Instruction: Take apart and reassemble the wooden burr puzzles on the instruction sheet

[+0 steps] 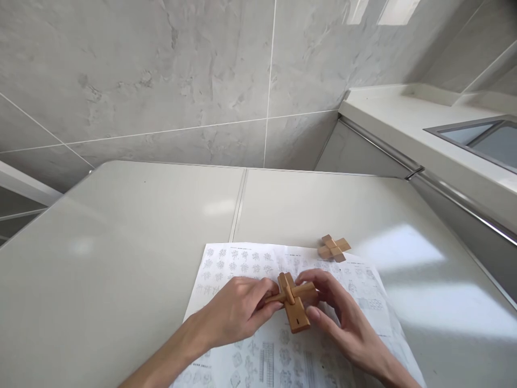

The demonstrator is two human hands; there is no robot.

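Cross (297, 313): made of crossed wooden bars, it is between the two hands, above the printed sheet (274, 347).
Left hand (244, 307): thumb and fingers are closed on the narrow left end of the cross.
Right hand (337, 315): half open, curved around the right end; whether it presses the wood, one cannot tell.
Second cross (334, 248): also wooden, it lies at the sheet's far edge.
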